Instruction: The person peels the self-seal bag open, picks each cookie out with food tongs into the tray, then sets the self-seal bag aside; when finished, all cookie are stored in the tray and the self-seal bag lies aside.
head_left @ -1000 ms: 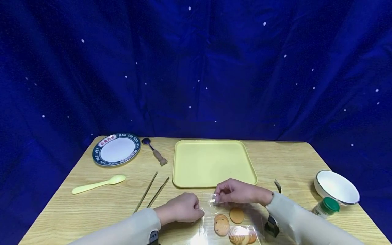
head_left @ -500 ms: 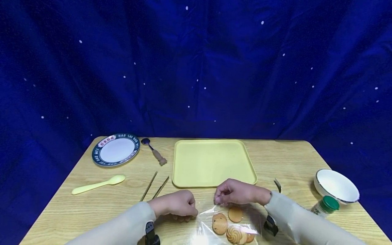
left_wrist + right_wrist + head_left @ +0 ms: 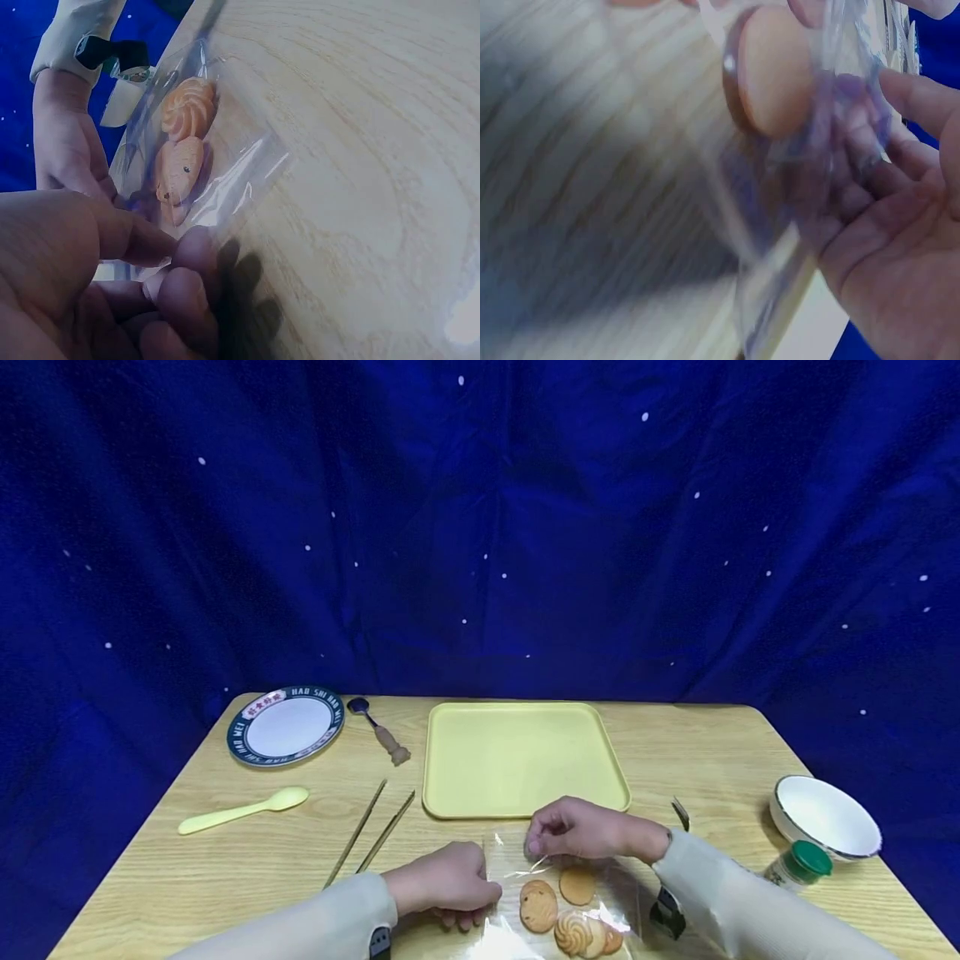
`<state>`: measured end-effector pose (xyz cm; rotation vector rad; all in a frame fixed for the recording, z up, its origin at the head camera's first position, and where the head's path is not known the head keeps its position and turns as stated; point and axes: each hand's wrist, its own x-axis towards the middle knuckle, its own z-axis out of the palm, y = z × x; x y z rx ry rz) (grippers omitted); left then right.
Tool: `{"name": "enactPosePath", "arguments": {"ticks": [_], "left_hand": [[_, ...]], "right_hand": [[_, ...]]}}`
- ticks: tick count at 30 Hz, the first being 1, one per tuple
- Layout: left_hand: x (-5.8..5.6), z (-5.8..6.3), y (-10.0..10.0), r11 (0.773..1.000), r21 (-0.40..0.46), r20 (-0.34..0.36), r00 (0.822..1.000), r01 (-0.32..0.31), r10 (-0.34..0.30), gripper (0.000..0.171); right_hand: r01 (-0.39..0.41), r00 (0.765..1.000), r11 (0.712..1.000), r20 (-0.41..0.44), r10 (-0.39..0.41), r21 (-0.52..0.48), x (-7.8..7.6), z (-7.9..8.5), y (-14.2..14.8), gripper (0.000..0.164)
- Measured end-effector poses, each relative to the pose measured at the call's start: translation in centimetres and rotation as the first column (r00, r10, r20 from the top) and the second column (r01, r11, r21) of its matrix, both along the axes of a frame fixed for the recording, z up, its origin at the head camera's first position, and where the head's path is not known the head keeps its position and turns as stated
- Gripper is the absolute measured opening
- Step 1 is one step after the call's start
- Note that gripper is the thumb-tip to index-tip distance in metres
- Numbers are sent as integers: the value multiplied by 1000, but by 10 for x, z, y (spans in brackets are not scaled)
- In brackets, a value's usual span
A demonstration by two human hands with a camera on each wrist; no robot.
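Observation:
A clear plastic bag with several cookies in it lies at the table's front, between my two hands. Through the film I see a round plain cookie, a dotted cookie and a swirled cookie. My left hand pinches the bag's left edge between thumb and fingers; in the left wrist view the fingertips meet at the film. At the bag's far edge, my right hand pinches the film with curled fingers. The right wrist view shows the film bunched against that hand.
Behind the hands lies a yellow tray. Tongs, a yellow spoon, a rimmed plate and a dark spoon are on the left. A fork, a green-capped shaker and a white bowl stand right.
My left hand shifts left, then comes back right to the bag's edge. The bag's film rises and spreads near its far edge. My right hand stays almost in place.

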<state>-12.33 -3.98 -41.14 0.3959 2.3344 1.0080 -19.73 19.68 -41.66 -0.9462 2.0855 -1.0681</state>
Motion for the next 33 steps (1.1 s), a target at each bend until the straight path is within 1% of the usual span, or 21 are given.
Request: {"name": "enactPosePath", "arguments": {"ticks": [3,7,11,13,16,18,20,22,26,28,30,33], "left_hand": [[0,0,-1,999,42,26,1000,-3,2,32],[-1,-1,-4,993,114,70,997,13,-21,32],[-2,-3,-8,988,148,110,993,31,-48,31],[-4,-2,-11,988,147,123,990,55,-73,31],[-7,1,-16,988,111,138,983,105,-120,32],[-9,3,-20,989,78,141,981,125,-135,32],[-10,5,-24,991,52,145,981,124,-131,33],[-11,5,-27,993,44,149,982,107,-112,36],[-8,3,-26,997,59,164,985,53,-62,50],[-6,1,-24,997,69,175,983,35,-47,55],[-3,-1,-20,997,76,184,982,24,-38,56],[1,-3,-16,997,78,181,983,23,-37,50]], "right_hand": [[-13,1000,999,18,12,47,1,7,5,17],[-21,1000,990,26,18,140,2,18,15,12],[-28,1000,982,-5,29,185,0,23,23,8],[-32,999,980,-17,36,195,-1,22,24,9],[-42,998,977,-40,52,208,-3,20,25,9],[-43,997,976,-56,57,215,-3,19,25,9],[-40,995,975,-76,58,217,-4,18,25,8],[-25,995,976,-86,44,218,-4,17,26,8],[-4,995,978,-95,24,208,-5,18,28,5],[11,996,977,-91,9,213,-4,19,30,4],[27,996,975,-84,-9,222,-3,21,32,3],[48,997,969,-71,-31,244,-1,23,35,4]]}}
